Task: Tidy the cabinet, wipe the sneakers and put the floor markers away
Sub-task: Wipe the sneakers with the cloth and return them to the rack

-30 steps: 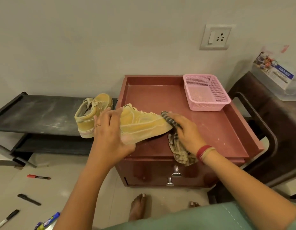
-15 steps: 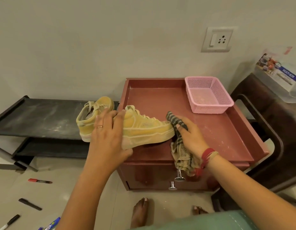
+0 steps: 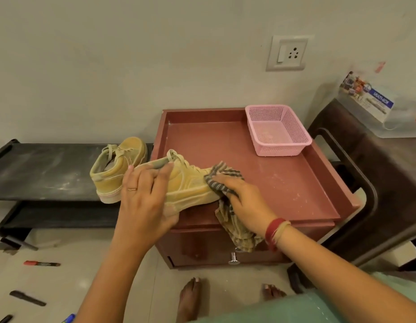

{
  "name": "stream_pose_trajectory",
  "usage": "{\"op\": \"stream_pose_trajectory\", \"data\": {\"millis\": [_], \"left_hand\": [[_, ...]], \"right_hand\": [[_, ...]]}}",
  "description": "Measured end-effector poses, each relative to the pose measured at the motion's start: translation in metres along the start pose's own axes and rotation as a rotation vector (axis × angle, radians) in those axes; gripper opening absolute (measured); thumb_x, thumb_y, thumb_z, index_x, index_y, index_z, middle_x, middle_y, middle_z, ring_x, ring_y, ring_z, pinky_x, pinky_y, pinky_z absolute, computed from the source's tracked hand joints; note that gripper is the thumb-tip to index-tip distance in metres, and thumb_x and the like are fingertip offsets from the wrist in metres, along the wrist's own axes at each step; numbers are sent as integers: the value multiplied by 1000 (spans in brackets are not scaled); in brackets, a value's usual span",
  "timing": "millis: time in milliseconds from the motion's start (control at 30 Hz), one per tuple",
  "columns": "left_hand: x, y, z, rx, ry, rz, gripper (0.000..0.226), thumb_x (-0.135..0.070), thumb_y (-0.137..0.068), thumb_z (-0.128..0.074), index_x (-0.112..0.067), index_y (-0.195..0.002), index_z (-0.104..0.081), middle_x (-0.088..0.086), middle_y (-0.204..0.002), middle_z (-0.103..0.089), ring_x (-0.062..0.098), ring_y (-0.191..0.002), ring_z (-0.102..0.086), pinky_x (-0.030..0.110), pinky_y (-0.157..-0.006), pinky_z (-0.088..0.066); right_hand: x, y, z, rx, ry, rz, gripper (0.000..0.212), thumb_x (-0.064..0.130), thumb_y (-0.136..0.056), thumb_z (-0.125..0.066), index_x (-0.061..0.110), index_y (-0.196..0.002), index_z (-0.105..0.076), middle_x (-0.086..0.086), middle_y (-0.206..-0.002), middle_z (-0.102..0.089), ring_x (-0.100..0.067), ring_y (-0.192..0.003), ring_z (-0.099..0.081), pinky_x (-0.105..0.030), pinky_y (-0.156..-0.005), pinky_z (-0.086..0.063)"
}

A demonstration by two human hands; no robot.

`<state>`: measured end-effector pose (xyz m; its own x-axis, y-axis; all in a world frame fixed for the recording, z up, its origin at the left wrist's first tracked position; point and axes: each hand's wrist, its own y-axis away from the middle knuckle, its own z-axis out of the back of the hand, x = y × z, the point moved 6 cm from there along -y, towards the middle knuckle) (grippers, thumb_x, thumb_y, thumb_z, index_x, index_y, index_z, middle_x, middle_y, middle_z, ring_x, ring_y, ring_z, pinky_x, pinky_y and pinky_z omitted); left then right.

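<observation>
The yellow sneaker (image 3: 190, 185), laid 9-to-3 o'clock on the cabinet (image 3: 284, 183) front, is gripped at the heel by the left hand (image 3: 144, 201) and met at the toe by a striped cloth (image 3: 222, 173) clutched in the right hand (image 3: 244, 199).

Light warm, moderate, diffuse, from above; shadows soft-edged, deepest under the front lip of the red-brown wooden cabinet (image 3: 249, 164) and below the black two-tier shelf rack (image 3: 39, 169), one small glint at the cabinet's back left corner. Wide-angle distortion bows and tilts the rack at left and the dark brown plastic chair (image 3: 388, 183) at right. Whole frame soft and smeared; fine texture lost on the yellow suede high-top sneaker (image 3: 190, 187) and striped grey-tan cloth (image 3: 222, 173).
</observation>
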<state>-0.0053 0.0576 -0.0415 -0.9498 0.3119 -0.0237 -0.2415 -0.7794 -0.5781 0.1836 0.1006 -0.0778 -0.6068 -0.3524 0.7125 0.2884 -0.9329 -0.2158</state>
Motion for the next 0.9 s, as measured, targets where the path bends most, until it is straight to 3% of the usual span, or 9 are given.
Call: {"op": "stream_pose_trajectory", "data": {"millis": [67, 167, 333, 467, 600, 733, 900], "left_hand": [[2, -2, 0, 7, 14, -1, 92, -19, -47, -85, -5, -131, -50, 11, -103, -50, 35, -108, -49, 59, -105, -32], [3, -2, 1, 31, 38, -2, 92, -19, -46, -85, -5, -130, -50, 11, -105, -50, 35, -108, -48, 58, -106, -31], [15, -5, 3, 63, 154, 11, 87, -35, -52, -76, -10, -131, -48, 6, -111, -49, 32, -112, -48, 40, -116, -14], [15, -5, 4, 78, 176, 4, 87, -38, -53, -73, -11, -131, -48, 5, -113, -48, 31, -115, -46, 37, -116, -11], [16, -6, 5, 63, 196, -13, 86, -45, -55, -71, -11, -131, -49, 3, -115, -48, 29, -115, -46, 46, -114, -21], [15, -6, 5, 54, 191, -26, 85, -44, -55, -68, -11, -131, -49, 3, -114, -48, 30, -114, -46, 53, -108, -29], [14, -7, 6, 45, 197, -22, 87, -33, -50, -78, -9, -129, -51, 3, -113, -50, 27, -115, -42, 55, -104, -33]], "right_hand": [[-5, -1, 0, 0, 6, 9, 50, -8, -86, -44, 16, -129, -55, 1, -132, -54, -6, -123, -43, -4, -102, -21], [-28, -9, 13, -59, -17, -141, 46, -7, -89, -45, 12, -130, -53, -5, -132, -54, -15, -125, -46, -1, -95, -21], [-7, 2, 4, -15, -22, 27, 49, -8, -87, -45, 14, -130, -53, 6, -130, -51, -1, -123, -39, -5, -104, -22], [-28, -7, 13, -21, -50, -116, 47, -8, -89, -44, 14, -130, -53, -2, -132, -54, -16, -126, -45, -7, -99, -25], [-11, 6, 5, 2, -109, -38, 47, -7, -89, -45, 19, -128, -55, 10, -128, -52, -1, -123, -42, 0, -99, -25], [-30, -9, 6, -53, -143, -150, 46, -8, -89, -43, 16, -127, -56, 2, -125, -57, -13, -122, -48, -9, -96, -30], [-13, 4, 1, -35, -122, -45, 48, -6, -89, -45, 19, -129, -55, 10, -128, -53, 0, -121, -43, -2, -99, -26]]}}
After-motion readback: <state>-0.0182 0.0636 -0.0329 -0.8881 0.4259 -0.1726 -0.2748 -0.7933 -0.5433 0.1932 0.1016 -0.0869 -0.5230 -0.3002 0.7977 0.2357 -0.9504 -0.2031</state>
